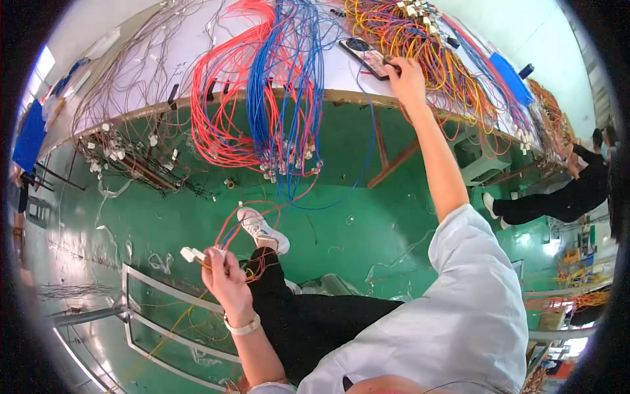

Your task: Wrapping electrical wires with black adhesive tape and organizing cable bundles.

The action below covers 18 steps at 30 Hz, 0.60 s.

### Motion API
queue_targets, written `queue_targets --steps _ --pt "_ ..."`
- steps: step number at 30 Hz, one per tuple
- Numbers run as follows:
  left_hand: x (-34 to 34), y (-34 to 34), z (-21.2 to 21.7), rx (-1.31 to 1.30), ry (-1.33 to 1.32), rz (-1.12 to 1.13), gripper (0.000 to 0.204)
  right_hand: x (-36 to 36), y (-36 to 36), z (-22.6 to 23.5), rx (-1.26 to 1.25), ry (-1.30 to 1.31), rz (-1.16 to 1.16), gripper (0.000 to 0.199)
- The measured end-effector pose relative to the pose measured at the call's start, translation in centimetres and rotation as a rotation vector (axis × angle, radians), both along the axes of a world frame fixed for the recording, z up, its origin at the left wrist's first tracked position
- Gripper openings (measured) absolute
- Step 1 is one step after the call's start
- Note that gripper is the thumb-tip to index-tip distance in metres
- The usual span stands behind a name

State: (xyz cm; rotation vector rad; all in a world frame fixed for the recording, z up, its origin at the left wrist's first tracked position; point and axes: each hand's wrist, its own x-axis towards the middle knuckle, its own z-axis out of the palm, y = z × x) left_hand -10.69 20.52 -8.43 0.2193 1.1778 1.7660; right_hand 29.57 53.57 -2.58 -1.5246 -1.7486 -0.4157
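Note:
My left hand is closed around a small bundle of red and blue wires with white plastic connectors at its end, held low over my lap. My right hand reaches up and forward to the white workbench, its fingers on a phone that lies flat there among orange and yellow wires. Thick hanks of red wires and blue wires drape over the bench's front edge, ending in small connectors.
Thin brown wires hang at the bench's left. A blue box lies at the right. The floor is green; a metal frame stands at my lower left. Another person in black sits at the right.

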Motion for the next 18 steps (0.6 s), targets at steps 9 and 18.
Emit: queue_targets --steps 9,18 --pt "5.2 -2.9 1.0 0.062 -0.01 -0.105 0.017 -15.4 -21.2 -2.1 -0.767 1.036 0.962 0.017" --pt "9.9 -6.5 4.3 0.354 0.243 0.077 0.016 -16.4 -34.7 -0.3 -0.986 0.785 1.412 0.016"
